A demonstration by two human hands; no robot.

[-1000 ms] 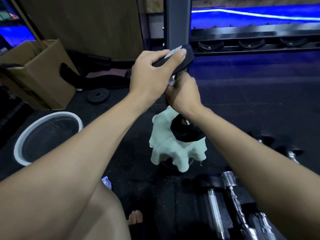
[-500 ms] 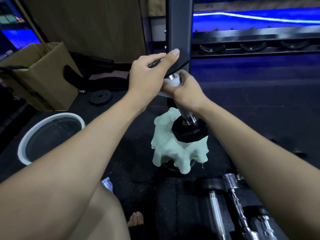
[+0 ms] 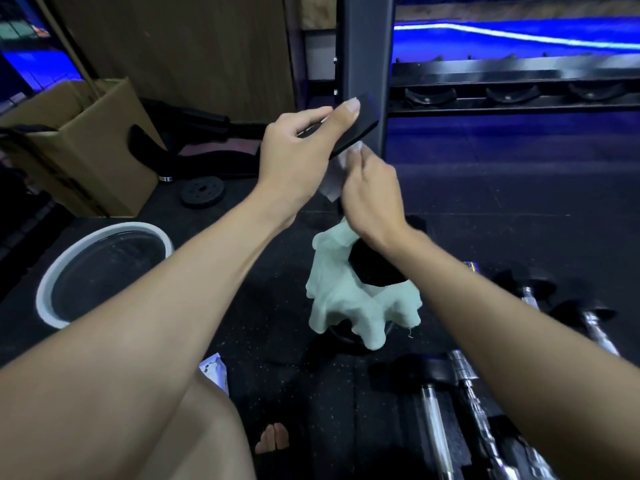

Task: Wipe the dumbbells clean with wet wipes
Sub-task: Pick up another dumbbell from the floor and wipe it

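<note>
Head view: a dumbbell [image 3: 349,133] stands on end in the middle of the scene, its lower black head [image 3: 374,268] resting on a pale green cloth [image 3: 343,303] that drapes over something dark on the black rubber floor [image 3: 485,202]. The left hand [image 3: 298,154] grips the upper head of the dumbbell, thumb laid along its edge and fingers curled over the top. Just below, the right hand [image 3: 372,194] is clenched round a white wet wipe [image 3: 334,181], pressing it against the dumbbell just beneath the upper head; the hand is blurred. A pale strip shows on the top face of the upper head under the left fingers, but no writing on it can be read.

To the left on the floor sits a white-rimmed basin [image 3: 104,271], and behind it a cardboard box [image 3: 86,147] and a small weight plate [image 3: 202,191]. A small white packet [image 3: 214,370] with unreadable print lies beside the person's knee. More dumbbells [image 3: 450,410] with chrome handles lie at lower right. A dark rack [image 3: 502,95] crosses the background, with a wooden panel [image 3: 173,46] to its left
</note>
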